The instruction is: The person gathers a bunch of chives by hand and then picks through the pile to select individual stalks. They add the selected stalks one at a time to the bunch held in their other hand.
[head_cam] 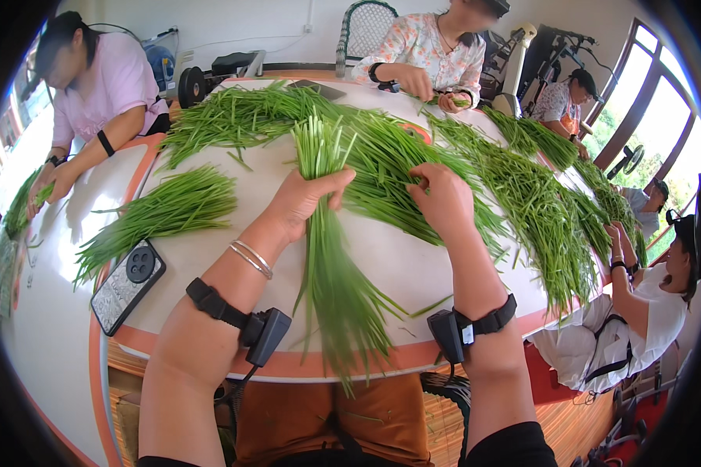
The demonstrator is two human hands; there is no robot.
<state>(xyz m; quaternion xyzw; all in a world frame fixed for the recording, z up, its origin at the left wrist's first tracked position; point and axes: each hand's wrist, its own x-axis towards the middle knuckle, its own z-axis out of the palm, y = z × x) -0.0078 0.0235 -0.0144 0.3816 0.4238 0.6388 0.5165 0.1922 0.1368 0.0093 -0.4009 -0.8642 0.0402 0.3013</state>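
My left hand is closed around a bundle of long green leafy stalks, perhaps garlic chives. Their pale ends stick up above the fist, and the blurred leaf tips hang down over the table's near edge. To the right, my right hand is over a loose green pile, fingers bent and close to its stalks; whether it pinches one cannot be told. A separate bundle lies on the white table at the left. Further stalks are heaped at the back.
A smartphone lies at the left near table edge. An orange ring-shaped object is partly under the stalks. More greens spread along the right. Several people handle greens around the tables, one directly across. A chair stands behind.
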